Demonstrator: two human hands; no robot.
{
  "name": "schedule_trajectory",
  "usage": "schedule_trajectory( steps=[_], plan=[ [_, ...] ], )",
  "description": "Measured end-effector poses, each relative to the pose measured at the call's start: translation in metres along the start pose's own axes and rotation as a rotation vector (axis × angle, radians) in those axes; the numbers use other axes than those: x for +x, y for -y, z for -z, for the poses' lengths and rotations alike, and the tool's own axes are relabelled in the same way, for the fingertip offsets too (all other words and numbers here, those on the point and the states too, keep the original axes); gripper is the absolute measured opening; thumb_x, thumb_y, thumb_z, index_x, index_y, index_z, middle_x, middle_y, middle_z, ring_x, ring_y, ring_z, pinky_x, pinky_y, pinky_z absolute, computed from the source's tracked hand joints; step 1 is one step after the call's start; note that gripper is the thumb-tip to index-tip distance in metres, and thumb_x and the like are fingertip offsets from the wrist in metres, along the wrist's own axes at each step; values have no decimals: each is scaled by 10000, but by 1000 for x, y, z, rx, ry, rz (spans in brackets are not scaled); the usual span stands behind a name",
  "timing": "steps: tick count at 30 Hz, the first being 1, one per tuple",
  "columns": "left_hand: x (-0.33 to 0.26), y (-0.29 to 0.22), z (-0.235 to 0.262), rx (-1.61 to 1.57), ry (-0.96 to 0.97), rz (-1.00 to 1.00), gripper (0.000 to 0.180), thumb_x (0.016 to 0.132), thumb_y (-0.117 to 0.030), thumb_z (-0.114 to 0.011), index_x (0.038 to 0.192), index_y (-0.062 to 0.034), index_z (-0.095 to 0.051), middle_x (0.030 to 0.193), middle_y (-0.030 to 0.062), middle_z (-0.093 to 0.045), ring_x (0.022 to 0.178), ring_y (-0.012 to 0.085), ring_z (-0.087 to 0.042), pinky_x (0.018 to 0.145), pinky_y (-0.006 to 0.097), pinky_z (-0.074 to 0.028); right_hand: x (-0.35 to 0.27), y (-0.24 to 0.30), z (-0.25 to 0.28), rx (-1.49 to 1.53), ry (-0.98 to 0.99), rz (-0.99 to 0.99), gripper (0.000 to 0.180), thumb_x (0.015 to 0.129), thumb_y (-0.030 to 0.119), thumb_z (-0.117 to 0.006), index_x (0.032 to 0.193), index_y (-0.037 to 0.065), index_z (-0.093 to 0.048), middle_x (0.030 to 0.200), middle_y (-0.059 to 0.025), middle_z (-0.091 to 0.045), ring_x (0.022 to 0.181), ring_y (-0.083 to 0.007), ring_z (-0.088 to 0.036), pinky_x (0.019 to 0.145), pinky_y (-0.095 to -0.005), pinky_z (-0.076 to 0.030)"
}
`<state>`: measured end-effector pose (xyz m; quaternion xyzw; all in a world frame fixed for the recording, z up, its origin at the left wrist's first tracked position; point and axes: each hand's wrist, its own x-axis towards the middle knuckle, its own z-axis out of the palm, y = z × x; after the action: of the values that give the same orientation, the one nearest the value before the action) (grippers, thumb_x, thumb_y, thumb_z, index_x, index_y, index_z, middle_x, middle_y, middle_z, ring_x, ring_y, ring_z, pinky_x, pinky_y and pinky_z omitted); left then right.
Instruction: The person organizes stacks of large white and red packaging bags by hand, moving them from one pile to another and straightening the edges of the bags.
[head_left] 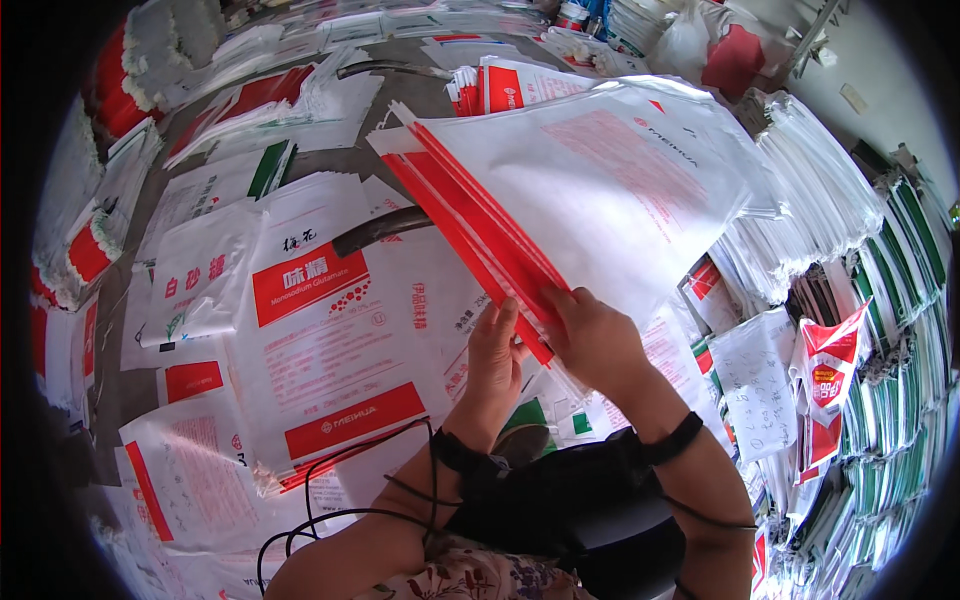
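Observation:
Both my hands grip the near corner of a small stack of white woven sacks (620, 170) with red end bands, raised and tilted above the layer below. My left hand (495, 355) pinches the red edge from the left, its thumb upright against it. My right hand (600, 340) is closed over the same edge from the right, and some of its fingers are hidden. The layers fan apart slightly at the far left corner. Beneath lies a flat white sack (330, 370) with red printed panels. A dark curved bar (385, 230) rests on it, partly covered by the raised stack.
Tall piles of folded white sacks (815, 190) and green-edged sacks (880, 370) stand on the right. A red-and-white bag (830, 380) hangs beside a handwritten sheet (755, 385). More sacks (100, 245) line the left. A black cable (430, 450) loops by my left forearm.

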<state>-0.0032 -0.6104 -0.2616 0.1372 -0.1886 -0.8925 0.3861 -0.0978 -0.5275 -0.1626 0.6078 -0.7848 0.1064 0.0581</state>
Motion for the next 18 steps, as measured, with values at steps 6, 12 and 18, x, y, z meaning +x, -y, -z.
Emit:
schedule_trajectory(
  steps=[6,12,18],
  plan=[
    [11,11,33,-91,207,17,511,952,-365,-666,1349,-77,-524,1183,40,-657,1036,118,-648,831,263,-555,21,-73,124,-122,-232,85,381,845,-2,-510,1207,45,-618,977,-237,-661,861,-413,-649,747,-485,-520],
    [-3,-5,-3,-110,125,-34,539,953,-382,-659,1374,-83,-503,1206,28,-651,1028,96,-645,784,222,-548,15,1,165,-257,-346,106,552,856,-51,-537,1371,147,-552,996,-185,-639,736,-337,-672,643,-425,-551],
    [8,10,17,-27,152,-12,481,973,-275,-644,1380,-69,-493,1248,54,-630,1115,132,-623,902,271,-529,-6,2,43,-249,-101,148,345,834,32,-577,1178,18,-608,974,-145,-612,740,-280,-678,647,-384,-574]
  ],
)
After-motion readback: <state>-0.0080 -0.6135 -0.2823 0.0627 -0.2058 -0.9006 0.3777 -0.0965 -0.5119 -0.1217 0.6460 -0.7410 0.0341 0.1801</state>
